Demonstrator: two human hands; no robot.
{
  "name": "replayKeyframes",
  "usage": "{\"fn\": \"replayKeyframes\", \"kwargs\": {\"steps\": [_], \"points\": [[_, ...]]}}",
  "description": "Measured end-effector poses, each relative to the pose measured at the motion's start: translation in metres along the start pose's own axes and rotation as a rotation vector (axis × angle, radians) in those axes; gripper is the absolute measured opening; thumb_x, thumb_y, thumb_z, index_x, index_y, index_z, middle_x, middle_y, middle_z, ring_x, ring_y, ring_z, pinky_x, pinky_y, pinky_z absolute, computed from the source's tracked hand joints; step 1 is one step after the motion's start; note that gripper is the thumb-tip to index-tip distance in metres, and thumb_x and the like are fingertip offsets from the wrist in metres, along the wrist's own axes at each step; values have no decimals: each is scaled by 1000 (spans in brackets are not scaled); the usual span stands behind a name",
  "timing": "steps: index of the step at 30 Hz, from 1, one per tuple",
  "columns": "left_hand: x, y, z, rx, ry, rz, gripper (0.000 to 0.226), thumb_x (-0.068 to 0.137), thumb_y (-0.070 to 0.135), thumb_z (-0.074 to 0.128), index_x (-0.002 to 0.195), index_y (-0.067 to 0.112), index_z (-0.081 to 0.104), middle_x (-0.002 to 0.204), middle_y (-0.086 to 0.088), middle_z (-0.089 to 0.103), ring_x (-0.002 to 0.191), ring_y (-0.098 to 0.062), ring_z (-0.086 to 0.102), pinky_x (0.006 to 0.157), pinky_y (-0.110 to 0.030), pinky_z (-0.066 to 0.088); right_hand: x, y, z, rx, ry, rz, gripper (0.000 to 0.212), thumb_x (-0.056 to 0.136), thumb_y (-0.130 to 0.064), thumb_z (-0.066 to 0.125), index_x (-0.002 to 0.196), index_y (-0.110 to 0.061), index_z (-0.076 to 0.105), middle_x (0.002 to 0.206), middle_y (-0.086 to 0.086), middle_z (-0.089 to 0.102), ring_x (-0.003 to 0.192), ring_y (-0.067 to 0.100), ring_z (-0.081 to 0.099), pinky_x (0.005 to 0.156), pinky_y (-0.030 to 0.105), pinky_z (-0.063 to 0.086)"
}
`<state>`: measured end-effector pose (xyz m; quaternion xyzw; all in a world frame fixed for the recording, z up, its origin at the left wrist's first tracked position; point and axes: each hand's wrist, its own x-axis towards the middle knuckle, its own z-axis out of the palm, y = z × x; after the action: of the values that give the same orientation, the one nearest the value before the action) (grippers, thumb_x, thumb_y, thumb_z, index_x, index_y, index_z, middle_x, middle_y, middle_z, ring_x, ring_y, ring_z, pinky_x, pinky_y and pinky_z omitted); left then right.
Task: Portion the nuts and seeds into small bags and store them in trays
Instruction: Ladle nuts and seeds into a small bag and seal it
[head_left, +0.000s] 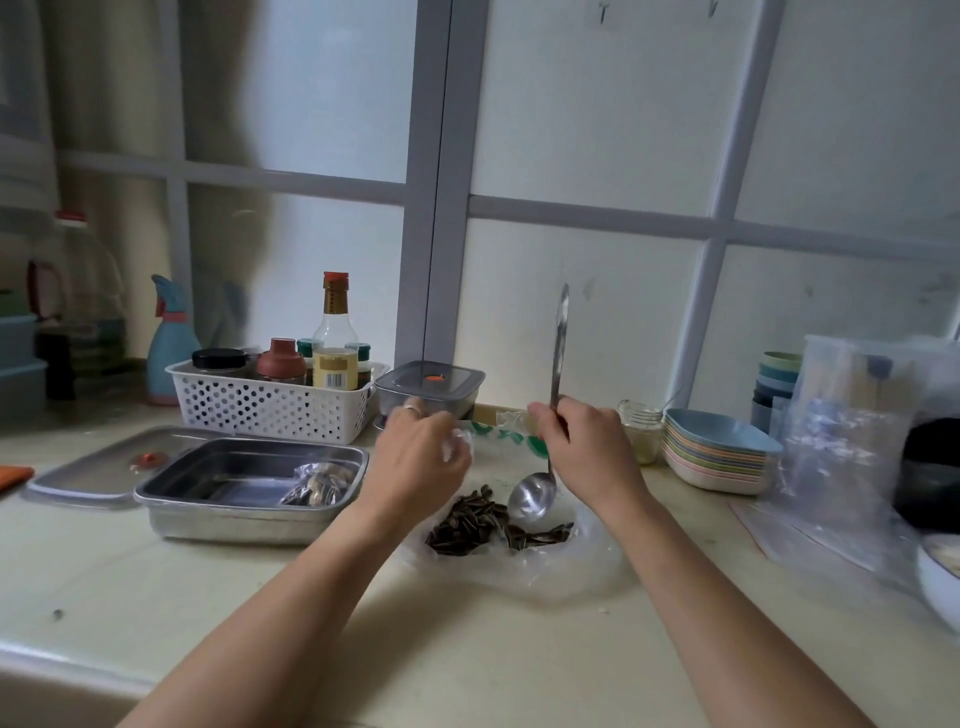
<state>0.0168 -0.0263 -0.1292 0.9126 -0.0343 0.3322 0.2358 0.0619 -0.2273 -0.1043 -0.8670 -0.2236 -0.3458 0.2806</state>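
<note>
Left hand: your left hand pinches the rim of the clear bag, fingers curled round the plastic
Right hand: your right hand grips the spoon at mid-handle, handle upright, bowl down beside the seeds
Seeds: dark pile lying on the bag's plastic on the table, between your forearms
Tray: steel, left of the seeds, one filled small bag in its right end
Lid: flat on the table, left of the tray
</note>
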Motion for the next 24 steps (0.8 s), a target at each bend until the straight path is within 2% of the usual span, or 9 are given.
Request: {"fn": "replayKeyframes", "kwargs": {"steps": [3, 7, 10, 15, 17, 19, 21, 22, 24], "points": [[1, -13, 5, 153, -50, -167, 21, 100, 35, 49, 103, 19, 62, 113, -9, 54, 112, -30, 45, 91, -41, 45, 0, 0, 3, 19, -18, 52, 48, 105, -46, 51, 73, -12, 61, 60, 3, 61, 56, 23, 60, 54, 40, 49], [-4, -11, 10, 147, -270, -160, 31, 100, 42, 50, 115, 15, 50, 115, -11, 57, 108, -33, 56, 89, -41, 50, 0, 4, 6, 38, -11, 104, 42, 106, -42, 49, 84, -12, 69, 72, 4, 69, 65, 22, 64, 62, 42, 55], [-8, -8, 12, 178, -312, -166, 44, 99, 48, 47, 122, 12, 34, 119, -17, 57, 110, -36, 57, 88, -41, 48, 0, 9, 8, 55, 5, 138, 39, 107, -40, 49, 94, -12, 73, 78, 3, 72, 70, 20, 66, 67, 40, 56], [-10, -6, 3, 298, -422, -134, 56, 88, 46, 57, 119, 14, 22, 93, -7, 59, 90, -29, 60, 69, -34, 40, -1, 13, 9, 98, -8, 183, 41, 107, -39, 50, 94, -8, 74, 82, 5, 73, 74, 20, 67, 70, 36, 54], [-10, -4, -1, 265, -463, -139, 56, 87, 36, 61, 118, 14, 20, 84, -3, 55, 82, -27, 58, 64, -33, 40, -1, 14, 9, 123, -19, 198, 41, 107, -39, 49, 93, -8, 74, 77, 4, 70, 70, 18, 65, 67, 33, 52], [-9, -2, -3, 172, -433, -151, 48, 88, 20, 59, 115, 13, 20, 79, -3, 52, 74, -25, 55, 56, -31, 38, -1, 14, 9, 129, -31, 207, 42, 107, -39, 48, 92, -8, 72, 72, 2, 66, 65, 15, 62, 62, 30, 50], [-8, 1, -5, 17, -354, -183, 40, 88, 6, 53, 112, 12, 22, 79, -5, 52, 68, -21, 50, 50, -29, 34, -2, 13, 8, 148, -54, 217, 41, 108, -38, 48, 91, -8, 71, 68, -5, 62, 62, 9, 58, 56, 17, 44], [-7, 3, -6, -50, -314, -203, 37, 88, 3, 50, 111, 12, 23, 81, -6, 53, 68, -21, 50, 51, -30, 34, -2, 12, 7, 167, -65, 222, 40, 108, -36, 48, 90, -9, 70, 67, -9, 60, 61, 5, 56, 54, 11, 40], [-5, 6, -6, -153, -260, -258, 33, 90, 5, 48, 113, 10, 25, 88, -9, 56, 75, -23, 55, 55, -32, 38, -3, 10, 6, 209, -86, 226, 39, 108, -36, 47, 88, -11, 70, 64, -12, 57, 58, 2, 54, 52, 9, 37]]}}
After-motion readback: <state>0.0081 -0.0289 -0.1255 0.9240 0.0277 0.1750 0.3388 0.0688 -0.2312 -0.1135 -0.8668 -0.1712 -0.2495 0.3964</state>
